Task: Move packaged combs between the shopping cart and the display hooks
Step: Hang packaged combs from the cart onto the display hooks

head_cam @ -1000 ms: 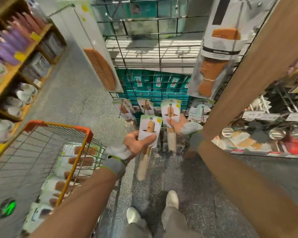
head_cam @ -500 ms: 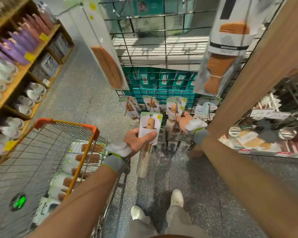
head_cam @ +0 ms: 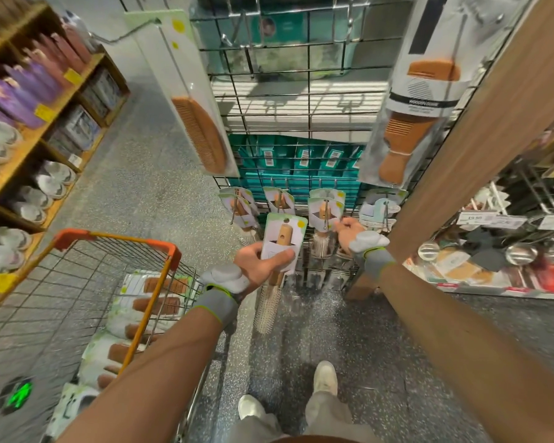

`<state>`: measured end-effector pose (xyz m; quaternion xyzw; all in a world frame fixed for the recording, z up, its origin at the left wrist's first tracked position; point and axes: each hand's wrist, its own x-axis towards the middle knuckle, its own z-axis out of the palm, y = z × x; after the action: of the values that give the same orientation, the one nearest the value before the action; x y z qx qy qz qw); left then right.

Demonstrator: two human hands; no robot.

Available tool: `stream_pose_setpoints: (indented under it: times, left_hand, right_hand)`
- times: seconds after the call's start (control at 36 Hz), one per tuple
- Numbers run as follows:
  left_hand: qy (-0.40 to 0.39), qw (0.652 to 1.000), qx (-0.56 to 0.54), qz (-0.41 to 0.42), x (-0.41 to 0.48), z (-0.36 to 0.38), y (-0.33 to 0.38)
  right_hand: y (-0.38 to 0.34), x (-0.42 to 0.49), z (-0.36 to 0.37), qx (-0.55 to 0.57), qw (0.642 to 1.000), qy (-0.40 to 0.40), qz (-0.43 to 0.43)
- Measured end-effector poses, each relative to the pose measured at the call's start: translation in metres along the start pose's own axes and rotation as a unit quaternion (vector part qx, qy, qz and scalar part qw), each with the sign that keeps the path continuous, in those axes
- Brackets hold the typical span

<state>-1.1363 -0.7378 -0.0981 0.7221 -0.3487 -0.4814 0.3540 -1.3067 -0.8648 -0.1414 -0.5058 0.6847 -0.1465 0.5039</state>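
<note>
Nearest, the left hand point(head_cam: 259, 265) has its fingers wrapped around a packaged brush point(head_cam: 277, 260), held upright just right of the cart point(head_cam: 160, 247), where packaged combs point(head_cam: 155, 303) lie. Farther off, the right hand point(head_cam: 349, 233) reaches to a hanging brush pack point(head_cam: 325, 212) on the wire rack point(head_cam: 301, 123); its fingertips touch the card, but whether they pinch it cannot be told.

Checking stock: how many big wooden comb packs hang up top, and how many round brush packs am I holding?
Wooden comb packs hanging up top: 2
Round brush pack in the left hand: 1
Total: 3
</note>
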Motion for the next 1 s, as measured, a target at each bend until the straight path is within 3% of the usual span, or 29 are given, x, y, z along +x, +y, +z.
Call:
stream_pose_setpoints:
  times: [0.22, 0.42, 0.56, 0.75, 1.0]
  left_hand:
    - [-0.027, 0.999, 0.028, -0.016, 0.007, -0.003, 0.001]
    - [-0.019, 0.990, 0.138, -0.023, 0.012, -0.011, 0.002]
    - [-0.042, 0.990, 0.137, 0.011, 0.020, -0.021, -0.007]
    - [-0.086, 0.987, 0.131, 0.036, 0.054, -0.026, -0.049]
    - [-0.104, 0.991, 0.080, 0.017, 0.029, -0.032, -0.017]
  right_hand:
    - [0.013, -0.009, 0.002, -0.024, 0.999, -0.005, 0.043]
    - [0.001, -0.062, 0.018, 0.146, 0.982, -0.096, 0.075]
    - [-0.036, -0.100, 0.030, 0.237, 0.965, -0.109, 0.033]
    - [-0.057, -0.119, 0.045, 0.077, 0.992, -0.016, -0.093]
    - [-0.054, -0.098, 0.057, 0.174, 0.983, -0.024, -0.051]
